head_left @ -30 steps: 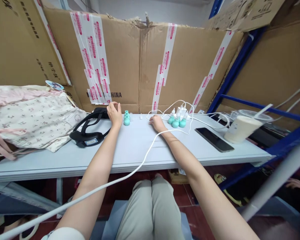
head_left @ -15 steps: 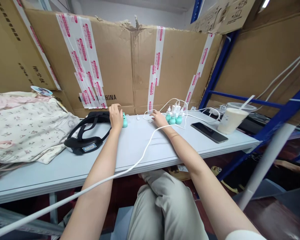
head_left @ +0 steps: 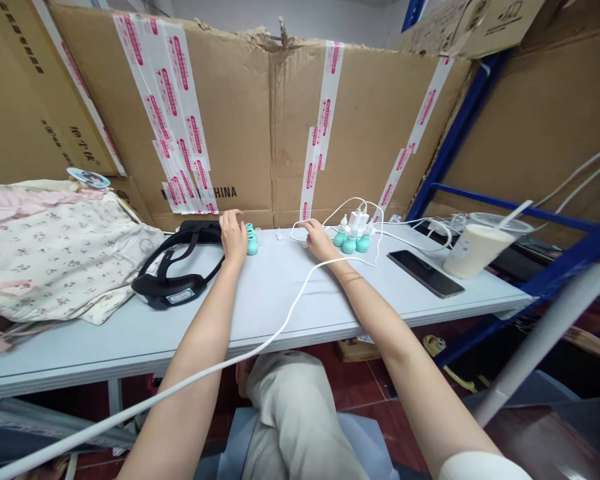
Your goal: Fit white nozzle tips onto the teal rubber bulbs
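Observation:
My left hand (head_left: 234,236) rests on the table with fingers loosely bent and apart, holding nothing I can see. Just to its right stand several teal bulb-shaped pieces (head_left: 251,245) in a row, partly covered by the hand. On the other side, my right hand (head_left: 318,240) lies low over the table, fingers stretched to the left. Under its fingertips is a small clear piece (head_left: 305,245), partly hidden; whether they touch I cannot tell. Right of this hand are several teal bulbs with clear nozzles (head_left: 349,243). A tiny whitish piece (head_left: 279,234) sits between the hands.
A black head strap (head_left: 173,287) and a floral cloth bag (head_left: 55,253) lie left. A white cable (head_left: 260,348) crosses above my forearms toward a white charger (head_left: 359,220). On the right are a phone (head_left: 425,273) and a drink cup (head_left: 480,248). Cardboard (head_left: 240,127) walls the back.
My left hand has come closer to the teal pieces and its fingers have lowered. My right hand's fingers have straightened out. The view has shifted, and my legs have changed position below the table.

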Demonstrator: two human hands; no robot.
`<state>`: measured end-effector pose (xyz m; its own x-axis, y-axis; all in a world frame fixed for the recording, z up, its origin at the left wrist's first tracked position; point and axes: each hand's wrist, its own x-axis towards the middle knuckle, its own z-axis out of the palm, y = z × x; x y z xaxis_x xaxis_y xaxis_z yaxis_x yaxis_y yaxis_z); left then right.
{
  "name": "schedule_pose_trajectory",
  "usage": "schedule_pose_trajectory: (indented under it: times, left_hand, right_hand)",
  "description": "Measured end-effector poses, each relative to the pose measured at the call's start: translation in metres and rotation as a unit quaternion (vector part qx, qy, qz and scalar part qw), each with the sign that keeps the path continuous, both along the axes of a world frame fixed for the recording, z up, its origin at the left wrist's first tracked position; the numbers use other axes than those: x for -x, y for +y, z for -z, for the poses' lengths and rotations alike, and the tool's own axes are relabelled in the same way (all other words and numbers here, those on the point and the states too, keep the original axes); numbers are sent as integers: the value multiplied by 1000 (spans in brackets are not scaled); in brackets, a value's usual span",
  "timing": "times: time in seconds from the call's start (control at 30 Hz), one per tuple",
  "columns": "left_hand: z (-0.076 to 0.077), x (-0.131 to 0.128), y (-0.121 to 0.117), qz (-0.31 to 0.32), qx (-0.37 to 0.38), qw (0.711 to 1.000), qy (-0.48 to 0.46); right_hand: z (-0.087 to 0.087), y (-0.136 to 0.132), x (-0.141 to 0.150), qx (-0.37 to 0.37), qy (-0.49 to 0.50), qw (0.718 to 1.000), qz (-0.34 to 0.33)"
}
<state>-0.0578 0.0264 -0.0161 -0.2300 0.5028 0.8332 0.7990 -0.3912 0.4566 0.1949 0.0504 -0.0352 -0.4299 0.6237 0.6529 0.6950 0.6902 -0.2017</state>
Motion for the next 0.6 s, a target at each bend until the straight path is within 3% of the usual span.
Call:
schedule_pose_trajectory:
  times: [0.17,0.6]
  left_hand:
    - [-3,-4,-3,3,0,1000,-3]
    - [3,-1,1,-2,26,999,26]
  right_hand:
    - [0,-5,0,18,39,999,6]
    - [8,-3,12,32,25,997,-63]
